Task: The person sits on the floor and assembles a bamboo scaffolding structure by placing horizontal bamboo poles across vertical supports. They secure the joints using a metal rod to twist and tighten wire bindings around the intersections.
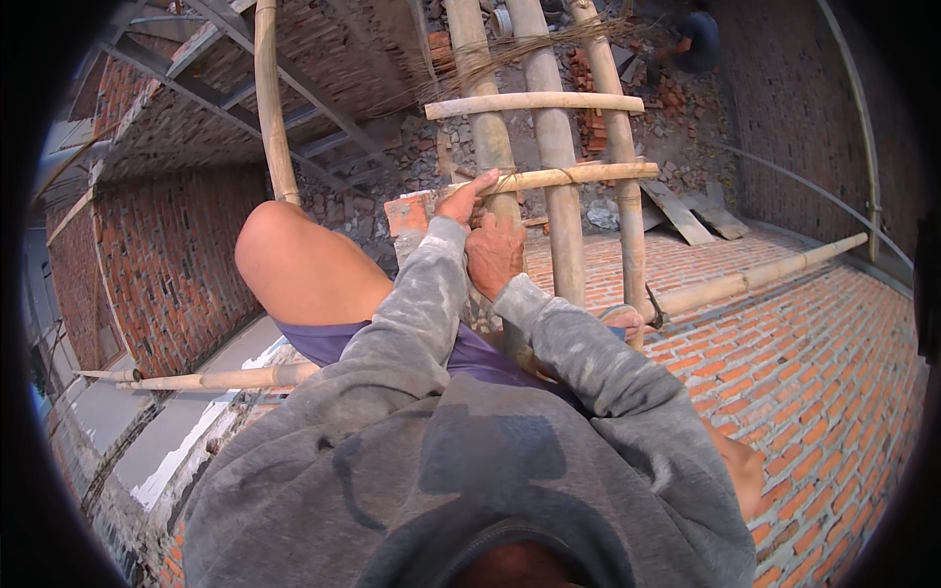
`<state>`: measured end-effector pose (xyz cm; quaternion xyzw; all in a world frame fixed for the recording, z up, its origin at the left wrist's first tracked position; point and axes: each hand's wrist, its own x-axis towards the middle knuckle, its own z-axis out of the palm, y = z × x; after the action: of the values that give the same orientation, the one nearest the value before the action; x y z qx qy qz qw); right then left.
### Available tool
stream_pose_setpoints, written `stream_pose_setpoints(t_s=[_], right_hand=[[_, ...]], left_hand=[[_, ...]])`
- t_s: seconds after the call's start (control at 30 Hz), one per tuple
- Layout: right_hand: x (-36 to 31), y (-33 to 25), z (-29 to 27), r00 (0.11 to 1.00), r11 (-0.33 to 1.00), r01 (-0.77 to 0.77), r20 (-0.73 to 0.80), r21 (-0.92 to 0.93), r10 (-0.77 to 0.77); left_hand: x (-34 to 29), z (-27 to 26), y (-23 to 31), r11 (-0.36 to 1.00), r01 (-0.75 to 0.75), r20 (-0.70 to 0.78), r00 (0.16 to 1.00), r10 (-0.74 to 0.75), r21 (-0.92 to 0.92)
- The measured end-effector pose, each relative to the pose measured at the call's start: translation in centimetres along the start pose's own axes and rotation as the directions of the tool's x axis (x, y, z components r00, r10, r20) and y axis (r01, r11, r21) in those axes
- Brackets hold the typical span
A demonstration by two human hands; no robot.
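Observation:
A bamboo crosspiece [598, 172] lies over three long bamboo poles [561, 216]. My left hand [463, 203] is closed about its left end, a digit stretched along the top. Just below and to the right, my right hand [496, 251] is closed against the left pole, knuckles up. What its fingers pinch is hidden, too small to name. Thin tie strands show where the crosspiece meets the middle pole. Farther up, a second bamboo crosspiece [534, 104] spans the same poles.
Far below, rubble and loose bricks [676, 108] cover the ground, where a person in dark clothes [698, 44] is. A brick wall [784, 392] drops on the right beside a horizontal bamboo pole [765, 276]. An upright bamboo pole [270, 98] stands left, past my bent knee.

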<state>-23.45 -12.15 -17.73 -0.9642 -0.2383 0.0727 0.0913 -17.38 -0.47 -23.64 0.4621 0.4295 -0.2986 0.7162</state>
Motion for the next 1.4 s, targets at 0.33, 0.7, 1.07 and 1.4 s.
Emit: stream_pose_setpoints(t_s=[0.33,0.7,1.07,1.4], right_hand=[[2.5,3.9,-1.0,0.927,0.811,-0.345,0.307,0.473,0.216],[4.5,4.1,-0.7,1.0,0.871,0.006,0.021,0.492,-0.019],[3.6,3.9,1.0,0.989,0.917,0.11,-0.13,0.383,-0.065],[3.7,3.4,1.7,0.929,0.706,-0.144,-0.151,0.694,0.338]], left_hand=[[-0.8,1.1,-0.7,0.907,-0.037,0.099,0.991,0.087,-0.42],[0.8,0.4,-1.4,0.898,-0.019,0.137,0.987,0.087,-0.439],[1.6,0.5,-1.8,0.831,-0.015,0.102,0.991,0.087,-0.556],[-2.7,-3.5,-0.7,0.966,-0.019,0.11,0.993,0.049,-0.257]])
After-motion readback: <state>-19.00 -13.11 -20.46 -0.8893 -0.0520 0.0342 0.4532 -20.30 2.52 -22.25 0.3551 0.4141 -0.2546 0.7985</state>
